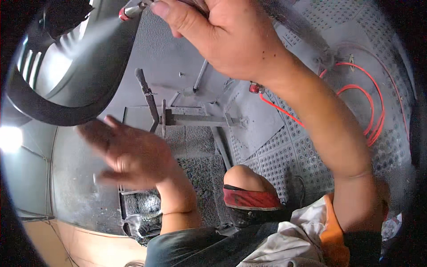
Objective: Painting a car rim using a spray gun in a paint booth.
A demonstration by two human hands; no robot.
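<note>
High in the view, my right hand point(231, 35) is closed around a spray gun, whose red-tipped metal nozzle point(126, 13) throws a pale mist down and left across a dark curved part point(62, 109) with slots at the upper left. A red hose fitting point(255, 87) shows below that hand, with a red hose leading away. My left hand point(129, 151) is motion-blurred just under the curved part's lower edge, fingers apart and holding nothing; whether a fingertip touches the part cannot be told.
A grey metal stand point(198, 120) with upright posts stands behind my hands. Coiled red hose point(371, 111) lies on perforated floor mats point(307, 164) at the right. A bright lamp point(11, 138) glows at the far left. My knee point(242, 182) shows below.
</note>
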